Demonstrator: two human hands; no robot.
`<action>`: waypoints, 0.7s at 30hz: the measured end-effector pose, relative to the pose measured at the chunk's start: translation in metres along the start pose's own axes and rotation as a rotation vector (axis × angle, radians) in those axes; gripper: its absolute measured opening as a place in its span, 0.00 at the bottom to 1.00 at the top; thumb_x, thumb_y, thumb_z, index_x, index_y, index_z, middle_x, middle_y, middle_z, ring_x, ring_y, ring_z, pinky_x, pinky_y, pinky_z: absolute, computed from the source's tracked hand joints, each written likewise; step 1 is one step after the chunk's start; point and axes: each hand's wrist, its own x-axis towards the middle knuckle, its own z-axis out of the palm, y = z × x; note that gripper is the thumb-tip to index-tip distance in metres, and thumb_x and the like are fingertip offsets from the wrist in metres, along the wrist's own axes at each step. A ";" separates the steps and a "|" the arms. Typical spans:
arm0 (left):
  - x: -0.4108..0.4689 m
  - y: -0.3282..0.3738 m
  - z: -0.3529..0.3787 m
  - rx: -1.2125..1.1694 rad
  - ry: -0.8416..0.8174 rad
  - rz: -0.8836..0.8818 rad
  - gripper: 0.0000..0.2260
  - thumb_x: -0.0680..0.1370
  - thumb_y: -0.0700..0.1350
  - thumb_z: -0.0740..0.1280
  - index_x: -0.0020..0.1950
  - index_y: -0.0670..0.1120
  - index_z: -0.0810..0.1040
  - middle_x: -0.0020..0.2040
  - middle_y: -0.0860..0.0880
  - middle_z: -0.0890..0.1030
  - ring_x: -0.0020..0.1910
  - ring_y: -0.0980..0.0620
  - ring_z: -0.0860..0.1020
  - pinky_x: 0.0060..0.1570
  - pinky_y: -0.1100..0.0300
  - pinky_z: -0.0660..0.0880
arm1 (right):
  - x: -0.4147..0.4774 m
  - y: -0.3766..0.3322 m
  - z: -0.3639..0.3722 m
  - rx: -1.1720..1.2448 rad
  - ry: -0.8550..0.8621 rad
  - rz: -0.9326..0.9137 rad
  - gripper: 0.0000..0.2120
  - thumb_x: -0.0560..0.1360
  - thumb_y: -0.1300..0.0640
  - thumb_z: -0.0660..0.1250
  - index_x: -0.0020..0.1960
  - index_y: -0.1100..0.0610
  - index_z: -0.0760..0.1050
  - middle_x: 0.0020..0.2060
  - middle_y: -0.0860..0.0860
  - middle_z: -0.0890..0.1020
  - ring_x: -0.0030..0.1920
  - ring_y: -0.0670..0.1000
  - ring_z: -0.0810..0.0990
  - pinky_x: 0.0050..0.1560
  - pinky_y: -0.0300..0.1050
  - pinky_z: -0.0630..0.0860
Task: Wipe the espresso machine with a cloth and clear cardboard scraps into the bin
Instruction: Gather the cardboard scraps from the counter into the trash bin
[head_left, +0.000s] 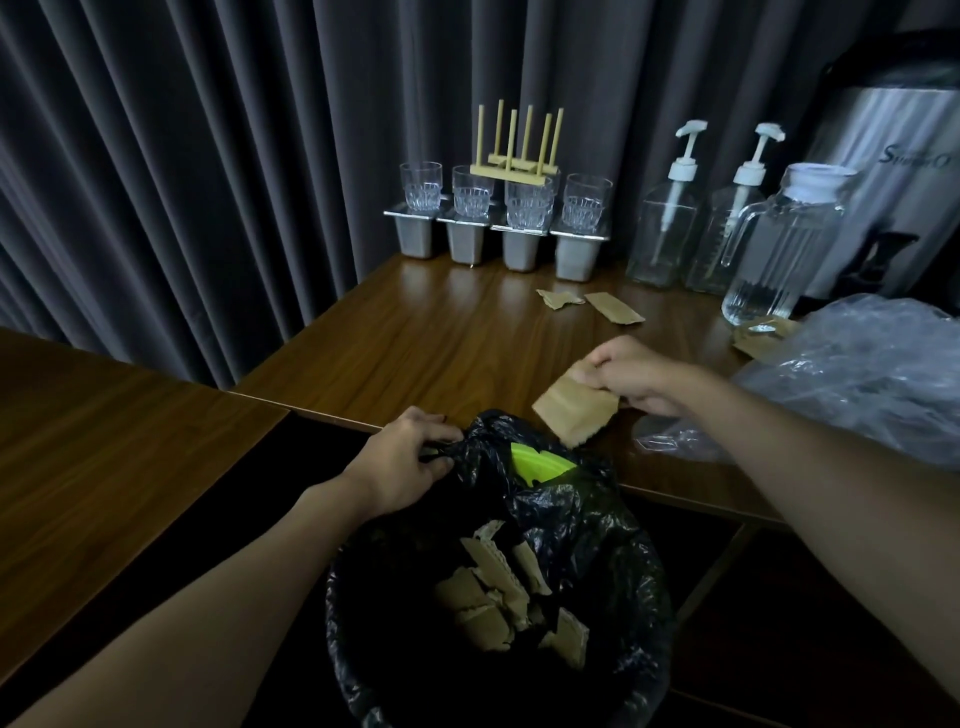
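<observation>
One cardboard scrap (574, 410) is pinched betw. your R hand (639, 379) fingers (602, 364) at the desk (415, 338) edge, just above the bin (340, 613), L hand (410, 457) gripping the liner (571, 504) rim; scrap looks light, stiff, not fragile, so hold it by the upper edge.

Black bin liner (587, 525), brown cardboard scraps (498, 597), lime-green bin rim (540, 462), dark wood-grain table (426, 332), grey curtain (208, 156).

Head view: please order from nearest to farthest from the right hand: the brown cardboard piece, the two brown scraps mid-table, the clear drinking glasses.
1. Brown cardboard piece, pinched in the right hand.
2. Two brown scraps, behind it, mid-table.
3. Clear drinking glasses, farthest back, in a row.
</observation>
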 end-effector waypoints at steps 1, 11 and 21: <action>0.000 0.000 0.000 -0.001 0.001 -0.001 0.17 0.79 0.45 0.69 0.68 0.52 0.76 0.74 0.46 0.67 0.72 0.46 0.68 0.71 0.56 0.65 | -0.004 -0.005 -0.004 0.093 -0.004 -0.011 0.04 0.78 0.60 0.67 0.50 0.61 0.80 0.48 0.55 0.81 0.46 0.50 0.79 0.43 0.43 0.75; 0.000 0.003 -0.002 -0.008 0.004 -0.015 0.16 0.79 0.45 0.69 0.66 0.54 0.78 0.71 0.47 0.69 0.72 0.49 0.68 0.70 0.57 0.65 | -0.002 -0.006 -0.001 0.007 -0.211 -0.176 0.14 0.78 0.52 0.67 0.62 0.56 0.77 0.60 0.53 0.80 0.61 0.52 0.79 0.59 0.45 0.76; 0.002 0.000 -0.001 -0.010 0.020 -0.024 0.16 0.78 0.46 0.70 0.65 0.58 0.77 0.70 0.54 0.68 0.72 0.56 0.67 0.69 0.62 0.63 | 0.112 0.065 -0.016 -0.522 0.360 -0.074 0.31 0.79 0.42 0.58 0.78 0.52 0.55 0.77 0.54 0.56 0.76 0.58 0.56 0.72 0.58 0.59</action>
